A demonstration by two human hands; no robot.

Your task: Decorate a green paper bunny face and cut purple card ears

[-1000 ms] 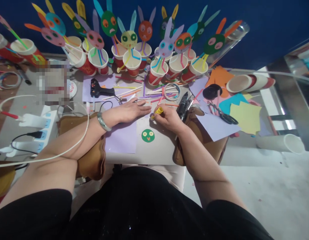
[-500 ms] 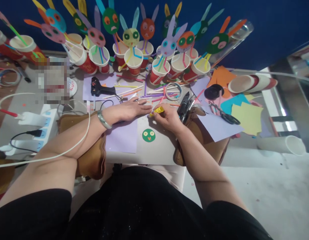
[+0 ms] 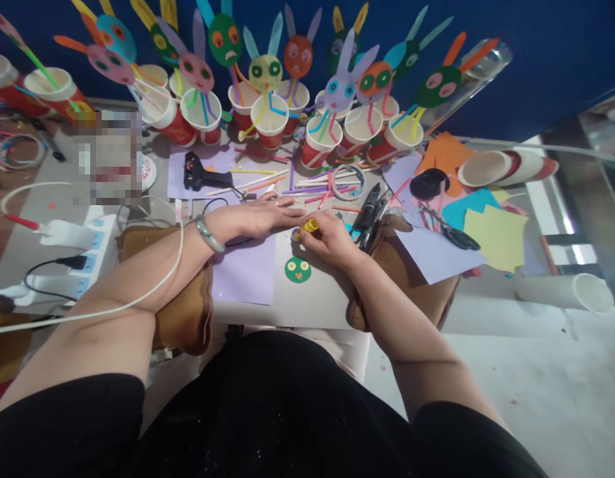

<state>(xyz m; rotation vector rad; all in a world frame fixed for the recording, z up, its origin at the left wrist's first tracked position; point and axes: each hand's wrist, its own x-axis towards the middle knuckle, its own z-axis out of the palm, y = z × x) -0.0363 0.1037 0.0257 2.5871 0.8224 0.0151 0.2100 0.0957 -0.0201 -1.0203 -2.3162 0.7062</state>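
Between the fingers of my right hand (image 3: 333, 238) is a short yellow tube (image 3: 308, 228), shaped like a glue stick or a thick marker, held tilted close to the tabletop. What lies under its lower end is hidden by the fingers. My left hand (image 3: 267, 216) lies palm down with outstretched fingers, its fingertips just left of the tube. Nearer my body, a green paper oval (image 3: 298, 269) carries pale yellow eyes and an orange mouth. A lilac paper sheet (image 3: 245, 275) extends below my left hand.
Several paper cups (image 3: 321, 141) with rabbit-faced straw figures line the back. A black glue gun (image 3: 205, 174), loose straws and a tape roll (image 3: 349, 184) lie before them. Black markers (image 3: 367, 211), scissors (image 3: 451, 229) and coloured paper sit right; a power strip (image 3: 93, 249) with cables is left.
The yellow tube and my right hand have shifted slightly, with the tube turning in the fingers. My left hand stays flat. The whole view has drifted a little.
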